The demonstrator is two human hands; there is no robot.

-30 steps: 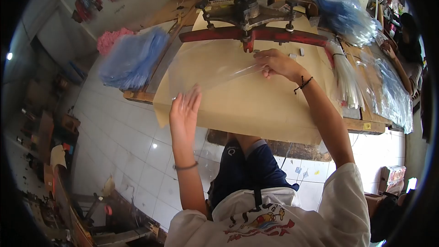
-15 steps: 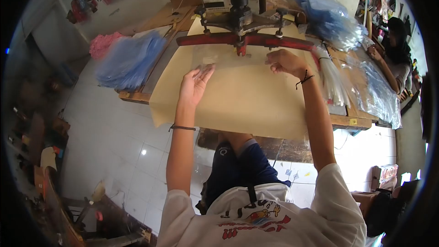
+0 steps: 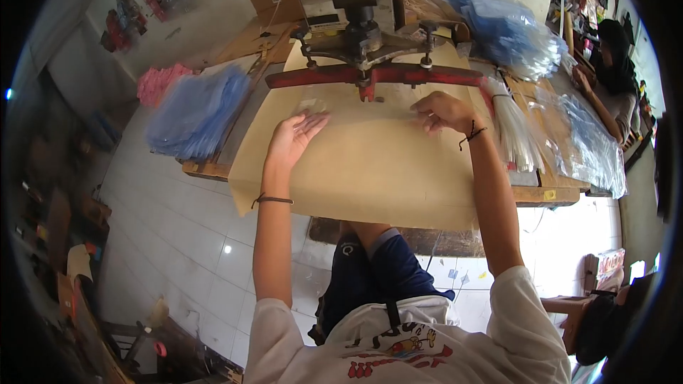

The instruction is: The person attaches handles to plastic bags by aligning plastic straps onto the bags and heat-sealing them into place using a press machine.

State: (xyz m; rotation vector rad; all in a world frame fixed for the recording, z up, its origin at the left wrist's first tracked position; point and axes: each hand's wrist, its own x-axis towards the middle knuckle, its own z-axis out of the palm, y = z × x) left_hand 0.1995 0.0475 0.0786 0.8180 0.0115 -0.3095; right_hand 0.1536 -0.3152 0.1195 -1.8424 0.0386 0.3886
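Note:
A thin clear plastic sheet (image 3: 348, 108) lies on the tan sheet (image 3: 356, 178) covering the table, just below the red bar (image 3: 427, 75) of a press. My left hand (image 3: 293, 139) is at its left side, palm turned up and fingers stretched out, open beside the plastic. At the right side, my right hand (image 3: 447, 111) has its fingers bent together at the plastic's edge. Its fingertips are slightly blurred, and the transparent edge there is hard to make out. A small pale patch (image 3: 311, 104) shows near my left fingertips.
Blue plastic sheets (image 3: 203, 110) are stacked at the left, by a pink bundle (image 3: 162, 84). More bluish plastic (image 3: 509, 25) is piled at the back right. A bundle of clear strips (image 3: 514, 131) lies right of my hand. Another person (image 3: 613, 78) sits at the far right.
Both hands have shifted slightly lower in the view, and my left hand a little leftward. The whole view has also moved a little. The press bar still sits above the tan sheet.

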